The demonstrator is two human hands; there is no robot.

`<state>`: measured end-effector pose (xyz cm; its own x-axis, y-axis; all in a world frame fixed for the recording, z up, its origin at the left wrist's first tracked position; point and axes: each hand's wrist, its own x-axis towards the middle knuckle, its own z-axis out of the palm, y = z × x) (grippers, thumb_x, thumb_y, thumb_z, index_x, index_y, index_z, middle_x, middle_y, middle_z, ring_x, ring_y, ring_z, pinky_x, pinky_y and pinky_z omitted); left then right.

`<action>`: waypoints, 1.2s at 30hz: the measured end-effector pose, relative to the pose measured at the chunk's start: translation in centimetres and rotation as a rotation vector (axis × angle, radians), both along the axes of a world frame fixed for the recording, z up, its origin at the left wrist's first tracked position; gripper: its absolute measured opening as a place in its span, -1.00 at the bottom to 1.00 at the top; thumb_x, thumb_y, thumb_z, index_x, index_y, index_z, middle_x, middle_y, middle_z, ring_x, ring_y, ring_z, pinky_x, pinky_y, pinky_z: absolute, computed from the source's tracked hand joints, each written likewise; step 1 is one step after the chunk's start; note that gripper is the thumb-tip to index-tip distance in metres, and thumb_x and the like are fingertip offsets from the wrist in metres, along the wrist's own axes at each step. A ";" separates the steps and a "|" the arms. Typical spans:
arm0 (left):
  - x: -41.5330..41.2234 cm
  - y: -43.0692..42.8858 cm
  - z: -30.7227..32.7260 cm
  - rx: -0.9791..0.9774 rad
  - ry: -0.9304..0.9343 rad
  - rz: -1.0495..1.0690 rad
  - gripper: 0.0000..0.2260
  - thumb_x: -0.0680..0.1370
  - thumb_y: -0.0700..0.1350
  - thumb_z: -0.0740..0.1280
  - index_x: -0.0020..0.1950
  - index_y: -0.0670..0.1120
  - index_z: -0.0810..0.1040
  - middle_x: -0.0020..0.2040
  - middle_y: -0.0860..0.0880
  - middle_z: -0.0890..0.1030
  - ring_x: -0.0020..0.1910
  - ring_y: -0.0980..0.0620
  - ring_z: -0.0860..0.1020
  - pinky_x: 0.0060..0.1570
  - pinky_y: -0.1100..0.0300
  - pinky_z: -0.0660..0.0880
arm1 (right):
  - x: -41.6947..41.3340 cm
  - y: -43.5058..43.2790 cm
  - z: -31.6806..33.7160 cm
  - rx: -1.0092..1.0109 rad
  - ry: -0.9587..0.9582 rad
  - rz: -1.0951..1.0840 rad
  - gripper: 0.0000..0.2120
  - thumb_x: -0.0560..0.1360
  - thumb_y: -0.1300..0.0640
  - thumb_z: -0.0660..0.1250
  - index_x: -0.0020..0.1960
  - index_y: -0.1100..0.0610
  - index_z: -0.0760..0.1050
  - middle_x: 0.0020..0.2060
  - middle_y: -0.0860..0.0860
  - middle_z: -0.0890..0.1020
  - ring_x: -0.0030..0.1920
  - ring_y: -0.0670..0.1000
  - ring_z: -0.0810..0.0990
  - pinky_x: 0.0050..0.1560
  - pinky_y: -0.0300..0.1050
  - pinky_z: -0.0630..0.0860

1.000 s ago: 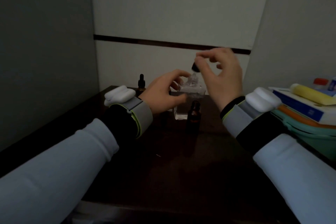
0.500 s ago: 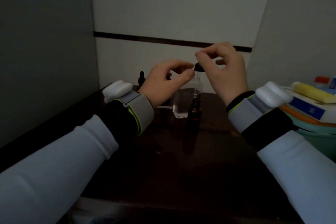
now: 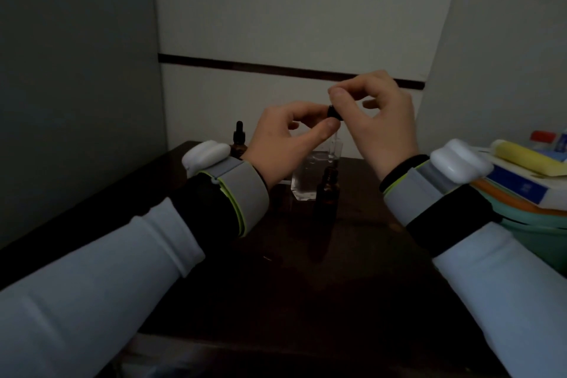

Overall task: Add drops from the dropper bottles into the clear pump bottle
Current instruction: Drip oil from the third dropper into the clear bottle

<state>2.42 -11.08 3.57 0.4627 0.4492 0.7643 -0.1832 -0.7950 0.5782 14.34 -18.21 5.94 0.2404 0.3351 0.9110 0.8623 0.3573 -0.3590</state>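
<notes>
Hanging over the clear pump bottle (image 3: 306,184) on the dark table (image 3: 306,270): dropper (image 3: 334,112), glass tube pointing down toward the neck. Pinched at its black cap by right hand (image 3: 383,129). Joined by left hand (image 3: 285,138), lifted off the bottle since a second ago, thumb and forefinger nipping the same cap. Standing just in front, open amber bottle (image 3: 327,190); behind the left wrist, capped dropper bottle (image 3: 238,138).

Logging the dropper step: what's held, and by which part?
The dropper, pinched at its black cap by the right hand and the left hand together.
</notes>
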 end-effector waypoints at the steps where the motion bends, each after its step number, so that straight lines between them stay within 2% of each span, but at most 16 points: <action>1: 0.0 0.0 0.0 0.003 -0.004 0.006 -0.85 0.48 0.02 0.33 0.03 0.18 0.53 -0.08 0.18 0.61 -0.04 0.30 0.54 0.13 0.17 0.43 | 0.0 0.0 0.0 -0.001 0.000 0.000 -0.95 0.45 0.04 0.32 -0.17 -0.02 0.54 -0.23 -0.20 0.47 -0.07 -0.10 0.52 -0.07 -0.34 0.39; 6: 0.0 -0.1 0.1 0.000 0.003 0.003 -0.82 0.47 0.02 0.30 0.07 0.12 0.54 -0.07 0.15 0.61 -0.04 0.26 0.55 0.15 0.12 0.45 | -0.1 0.1 0.0 0.009 0.012 0.006 -0.94 0.44 0.02 0.32 -0.17 -0.02 0.55 -0.24 -0.19 0.47 -0.06 -0.07 0.52 -0.07 -0.31 0.40; 11: 0.0 -0.1 0.1 0.000 0.000 -0.005 -0.87 0.53 -0.05 0.33 0.05 0.14 0.54 -0.05 0.13 0.62 -0.01 0.22 0.56 0.17 0.08 0.45 | -0.1 0.1 0.0 0.011 0.029 0.012 -0.94 0.45 0.03 0.33 -0.17 -0.02 0.55 -0.24 -0.20 0.48 -0.06 -0.08 0.53 -0.06 -0.26 0.42; 15: 0.0 -0.1 0.1 0.013 0.005 -0.003 -0.81 0.50 0.01 0.31 0.10 0.08 0.56 -0.01 0.07 0.64 0.00 0.21 0.57 0.15 0.09 0.46 | -0.1 0.1 0.0 0.014 0.032 0.018 -0.96 0.45 0.04 0.34 -0.19 -0.06 0.53 -0.25 -0.20 0.48 -0.08 -0.10 0.52 -0.06 -0.26 0.42; 21: -0.1 -0.1 0.2 0.017 0.006 -0.013 -0.84 0.51 -0.01 0.31 0.07 0.16 0.53 -0.04 0.16 0.62 0.00 0.25 0.55 0.17 0.09 0.45 | 0.0 0.1 0.0 0.005 0.030 0.016 -0.95 0.45 0.02 0.33 -0.18 -0.04 0.54 -0.25 -0.20 0.48 -0.08 -0.10 0.52 -0.07 -0.32 0.40; 27: 0.0 -0.1 0.1 0.008 0.013 -0.025 -0.80 0.50 0.01 0.30 0.11 0.11 0.55 -0.02 0.17 0.62 0.01 0.25 0.55 0.16 0.12 0.43 | 0.0 0.0 0.0 -0.001 0.039 0.015 -0.94 0.44 0.03 0.35 -0.21 -0.04 0.54 -0.25 -0.20 0.49 -0.09 -0.12 0.52 -0.08 -0.32 0.40; 32: 0.0 0.0 0.1 0.007 0.013 -0.032 -0.84 0.54 -0.07 0.33 0.11 0.10 0.55 -0.03 0.19 0.61 -0.01 0.27 0.54 0.16 0.12 0.42 | 0.0 0.1 0.0 0.004 0.036 0.009 -0.94 0.43 0.01 0.34 -0.22 -0.06 0.53 -0.25 -0.20 0.50 -0.11 -0.13 0.52 -0.09 -0.35 0.39; 36: -0.1 0.0 0.2 0.013 0.023 -0.038 -0.83 0.55 -0.08 0.32 0.05 0.19 0.52 -0.05 0.23 0.59 -0.02 0.31 0.53 0.14 0.17 0.41 | 0.0 0.1 0.0 0.005 0.041 0.014 -0.95 0.42 0.00 0.33 -0.22 -0.07 0.52 -0.25 -0.20 0.50 -0.10 -0.11 0.53 -0.09 -0.33 0.39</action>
